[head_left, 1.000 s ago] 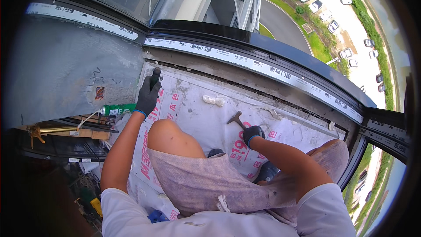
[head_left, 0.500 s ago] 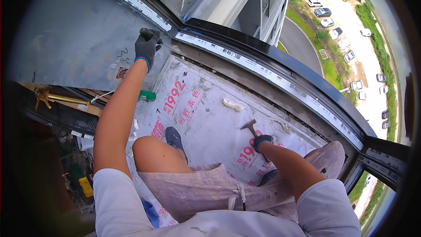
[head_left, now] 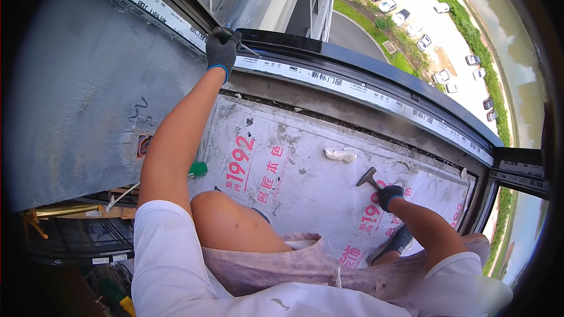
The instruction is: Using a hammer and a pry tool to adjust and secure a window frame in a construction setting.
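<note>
My left hand (head_left: 222, 54), in a dark work glove with a blue cuff, is closed around a screwdriver with a thin metal shaft (head_left: 249, 50). It is at the corner where two black window frames meet, with the shaft pointing right over the frame (head_left: 352, 73). The glove hides most of the handle. Lower right, my gloved right hand (head_left: 390, 196) grips a hammer (head_left: 369, 179) by its handle, the dark head turned up and left above the white floor sheet (head_left: 294, 170). The hammer is well apart from the screwdriver.
A grey wall (head_left: 88, 82) rises on the left. A green can (head_left: 198, 169) lies near my left arm, with a brass-coloured foam gun (head_left: 64, 210) beyond it. A whitish lump (head_left: 341, 155) rests on the floor sheet. Outside the frame is a long drop to parked cars (head_left: 401, 17).
My left hand has moved right and up with the screwdriver, from in front of the wall to the frame corner. The view has shifted; the right hand still holds the hammer low.
</note>
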A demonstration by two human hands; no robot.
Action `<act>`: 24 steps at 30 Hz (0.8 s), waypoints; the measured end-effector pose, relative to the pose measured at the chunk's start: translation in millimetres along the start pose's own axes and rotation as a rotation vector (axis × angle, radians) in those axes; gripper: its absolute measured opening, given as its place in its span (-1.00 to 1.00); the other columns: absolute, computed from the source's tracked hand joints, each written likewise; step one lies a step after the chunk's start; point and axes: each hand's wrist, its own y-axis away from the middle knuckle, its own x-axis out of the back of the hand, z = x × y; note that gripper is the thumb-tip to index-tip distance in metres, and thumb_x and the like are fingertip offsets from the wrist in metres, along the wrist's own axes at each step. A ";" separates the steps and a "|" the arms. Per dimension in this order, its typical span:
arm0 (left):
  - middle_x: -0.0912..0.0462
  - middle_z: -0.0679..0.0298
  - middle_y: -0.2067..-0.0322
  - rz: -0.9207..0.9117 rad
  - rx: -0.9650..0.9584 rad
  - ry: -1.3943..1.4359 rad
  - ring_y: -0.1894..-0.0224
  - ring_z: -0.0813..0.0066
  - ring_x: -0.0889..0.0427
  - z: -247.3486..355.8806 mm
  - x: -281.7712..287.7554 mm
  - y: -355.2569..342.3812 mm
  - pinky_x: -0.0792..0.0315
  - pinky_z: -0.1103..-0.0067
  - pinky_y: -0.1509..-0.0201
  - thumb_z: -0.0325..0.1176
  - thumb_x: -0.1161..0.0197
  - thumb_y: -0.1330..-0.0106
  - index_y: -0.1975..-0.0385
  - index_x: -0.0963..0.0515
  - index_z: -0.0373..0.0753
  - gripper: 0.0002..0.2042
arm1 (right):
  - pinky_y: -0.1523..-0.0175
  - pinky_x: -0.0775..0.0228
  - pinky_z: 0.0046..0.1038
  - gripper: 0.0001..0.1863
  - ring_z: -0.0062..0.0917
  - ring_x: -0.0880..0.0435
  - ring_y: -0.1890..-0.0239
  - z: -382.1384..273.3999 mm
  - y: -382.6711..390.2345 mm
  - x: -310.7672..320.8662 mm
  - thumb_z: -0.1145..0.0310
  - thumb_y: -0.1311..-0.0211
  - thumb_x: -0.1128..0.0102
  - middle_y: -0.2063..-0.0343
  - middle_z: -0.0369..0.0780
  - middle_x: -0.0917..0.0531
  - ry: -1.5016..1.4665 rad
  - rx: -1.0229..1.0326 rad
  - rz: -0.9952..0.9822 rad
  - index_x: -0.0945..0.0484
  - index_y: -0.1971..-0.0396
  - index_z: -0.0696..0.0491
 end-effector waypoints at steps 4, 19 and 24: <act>-0.62 0.31 0.44 -0.047 0.065 0.078 0.42 0.56 -0.60 -7.7 4.1 -9.1 -0.52 0.61 0.28 -0.50 -0.38 -0.30 0.30 -0.54 -0.25 -0.88 | 0.17 -0.62 -0.25 -0.77 -0.33 -0.79 0.14 -4.0 2.7 -6.0 0.23 -0.24 -0.24 0.20 -0.24 -0.79 -0.020 -0.069 0.015 -0.75 0.15 -0.15; -0.54 0.33 0.51 -0.219 0.031 0.170 0.49 0.56 -0.52 -32.3 26.2 -41.5 -0.50 0.59 0.32 -0.56 -0.38 -0.25 0.41 -0.47 -0.25 -0.83 | 0.05 -0.55 -0.08 -0.67 -0.05 -0.73 0.18 -51.9 115.1 56.9 0.16 -0.32 -0.06 0.26 0.02 -0.72 -0.612 -0.457 0.257 -0.55 0.14 0.11; -0.54 0.35 0.49 -0.393 -0.050 0.001 0.44 0.57 -0.48 -25.7 21.4 -51.7 -0.46 0.57 0.25 -0.54 -0.38 -0.24 0.40 -0.49 -0.26 -0.85 | 0.05 -0.54 -0.08 -0.59 -0.03 -0.72 0.21 -69.1 145.5 110.5 0.08 -0.28 -0.14 0.30 0.06 -0.72 -0.665 -0.528 0.230 -0.58 0.20 0.18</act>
